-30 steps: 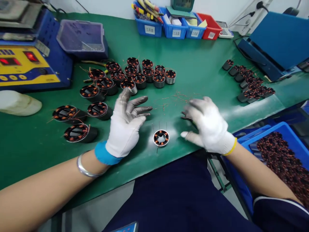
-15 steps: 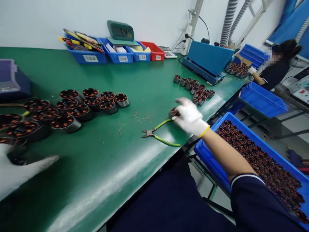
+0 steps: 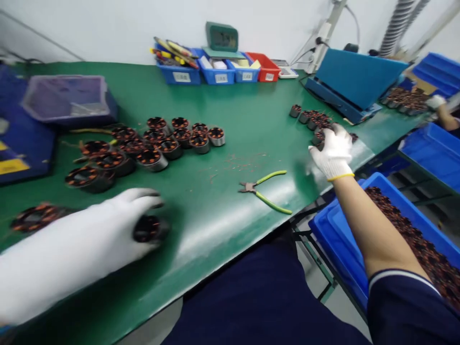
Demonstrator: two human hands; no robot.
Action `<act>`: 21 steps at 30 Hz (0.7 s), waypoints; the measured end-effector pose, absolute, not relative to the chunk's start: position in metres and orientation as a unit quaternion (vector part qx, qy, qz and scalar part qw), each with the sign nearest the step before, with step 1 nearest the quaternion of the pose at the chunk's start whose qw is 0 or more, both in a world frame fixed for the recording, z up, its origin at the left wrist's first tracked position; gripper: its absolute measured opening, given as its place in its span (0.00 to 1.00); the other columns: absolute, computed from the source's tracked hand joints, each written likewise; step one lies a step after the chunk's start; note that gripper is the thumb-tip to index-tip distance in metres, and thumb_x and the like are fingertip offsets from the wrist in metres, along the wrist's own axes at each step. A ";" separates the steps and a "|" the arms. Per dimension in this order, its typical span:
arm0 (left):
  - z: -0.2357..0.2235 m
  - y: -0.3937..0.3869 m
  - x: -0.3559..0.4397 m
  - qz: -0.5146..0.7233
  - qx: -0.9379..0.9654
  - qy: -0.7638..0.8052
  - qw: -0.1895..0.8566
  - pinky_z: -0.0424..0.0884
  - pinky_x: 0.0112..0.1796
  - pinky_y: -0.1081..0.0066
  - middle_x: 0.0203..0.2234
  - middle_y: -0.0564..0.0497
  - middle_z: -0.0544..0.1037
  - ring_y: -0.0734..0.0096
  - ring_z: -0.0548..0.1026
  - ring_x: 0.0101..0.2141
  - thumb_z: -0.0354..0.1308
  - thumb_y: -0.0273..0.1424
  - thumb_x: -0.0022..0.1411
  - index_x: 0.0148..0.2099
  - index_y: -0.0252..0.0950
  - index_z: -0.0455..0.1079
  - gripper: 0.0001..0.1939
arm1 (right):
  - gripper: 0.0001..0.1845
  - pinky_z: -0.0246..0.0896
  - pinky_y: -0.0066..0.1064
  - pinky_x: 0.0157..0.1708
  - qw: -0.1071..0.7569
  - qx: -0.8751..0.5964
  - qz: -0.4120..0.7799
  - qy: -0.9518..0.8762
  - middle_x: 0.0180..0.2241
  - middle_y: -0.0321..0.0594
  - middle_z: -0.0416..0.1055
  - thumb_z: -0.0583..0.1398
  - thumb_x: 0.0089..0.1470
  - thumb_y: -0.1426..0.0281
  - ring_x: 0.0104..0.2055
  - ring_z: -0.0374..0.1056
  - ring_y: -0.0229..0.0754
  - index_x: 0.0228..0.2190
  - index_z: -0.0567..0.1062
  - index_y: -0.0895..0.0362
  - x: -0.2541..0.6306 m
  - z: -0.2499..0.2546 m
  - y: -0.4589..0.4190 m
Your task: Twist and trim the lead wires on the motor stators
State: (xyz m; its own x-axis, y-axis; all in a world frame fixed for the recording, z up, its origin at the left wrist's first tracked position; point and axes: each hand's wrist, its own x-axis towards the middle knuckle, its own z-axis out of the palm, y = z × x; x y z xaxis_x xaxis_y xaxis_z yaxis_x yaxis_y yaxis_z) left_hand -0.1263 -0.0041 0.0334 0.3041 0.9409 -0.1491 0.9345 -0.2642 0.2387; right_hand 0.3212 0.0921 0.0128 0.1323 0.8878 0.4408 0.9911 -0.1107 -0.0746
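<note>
My left hand [image 3: 134, 215], in a white glove, is closed round a motor stator [image 3: 149, 229] with copper windings, low over the front left of the table. My right hand [image 3: 332, 148], gloved too, reaches to the stator group [image 3: 316, 120] at the right; its fingers are curled over a stator at the near side, partly hidden and blurred. Green-handled cutting pliers [image 3: 251, 187] lie open between the hands. Beyond my left hand stands a larger group of stators [image 3: 170, 147], with a single stator [image 3: 36, 218] left of my wrist.
Bits of wire [image 3: 244, 162] are scattered mid-table. Small labelled bins [image 3: 219, 76] and a clock [image 3: 223, 37] stand along the wall. A purple box [image 3: 68, 100] sits at left, a teal case [image 3: 355, 81] at right. Below the edge, a blue crate [image 3: 381, 182] holds many stators. A co-worker's arm [image 3: 443, 112] shows far right.
My right hand has moved away from beside the pliers to the right stator group. My left hand has come rightward with a stator. The view has swung left.
</note>
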 end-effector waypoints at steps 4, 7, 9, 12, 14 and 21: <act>0.041 -0.005 -0.088 0.002 0.798 0.586 0.143 0.68 0.54 0.56 0.59 0.39 0.66 0.45 0.72 0.52 0.58 0.52 0.51 0.63 0.31 0.59 0.43 | 0.31 0.55 0.47 0.60 0.222 -0.405 -0.009 -0.887 0.59 0.57 0.60 0.61 0.55 0.59 0.62 0.56 0.53 0.55 0.66 0.62 0.224 0.009 0.025; 0.029 -0.001 -0.086 0.002 0.796 0.565 0.217 0.68 0.55 0.56 0.62 0.37 0.62 0.42 0.69 0.56 0.65 0.57 0.37 0.68 0.31 0.53 0.61 | 0.27 0.60 0.50 0.57 0.178 -0.294 0.092 -0.935 0.53 0.54 0.67 0.61 0.54 0.61 0.58 0.62 0.54 0.53 0.67 0.61 0.176 -0.003 -0.016; 0.022 -0.001 -0.088 0.005 0.794 0.545 0.268 0.66 0.57 0.57 0.62 0.37 0.62 0.44 0.67 0.57 0.66 0.55 0.36 0.69 0.31 0.50 0.63 | 0.29 0.64 0.49 0.54 0.174 -0.320 0.131 -0.922 0.53 0.54 0.68 0.62 0.53 0.60 0.55 0.65 0.54 0.52 0.68 0.62 0.159 -0.011 -0.024; 0.019 -0.003 -0.091 0.017 0.786 0.530 0.318 0.64 0.59 0.59 0.62 0.38 0.62 0.47 0.65 0.59 0.67 0.49 0.39 0.69 0.30 0.49 0.60 | 0.33 0.65 0.48 0.53 0.190 -0.370 0.157 -0.896 0.54 0.54 0.68 0.63 0.50 0.56 0.54 0.66 0.54 0.53 0.68 0.62 0.150 -0.020 -0.018; 0.020 -0.002 -0.092 0.021 0.785 0.517 0.341 0.62 0.60 0.59 0.64 0.39 0.60 0.48 0.63 0.61 0.66 0.46 0.41 0.70 0.30 0.47 0.58 | 0.35 0.63 0.48 0.54 0.193 -0.384 0.173 -0.886 0.54 0.54 0.68 0.63 0.49 0.53 0.54 0.66 0.54 0.52 0.68 0.62 0.150 -0.020 -0.013; 0.024 0.012 -0.093 0.074 0.704 0.538 0.457 0.73 0.48 0.61 0.51 0.43 0.75 0.53 0.76 0.47 0.67 0.42 0.41 0.66 0.33 0.55 0.51 | 0.30 0.67 0.43 0.49 0.197 -0.483 0.393 -0.757 0.48 0.48 0.73 0.59 0.53 0.52 0.49 0.71 0.49 0.51 0.71 0.59 0.150 0.002 0.008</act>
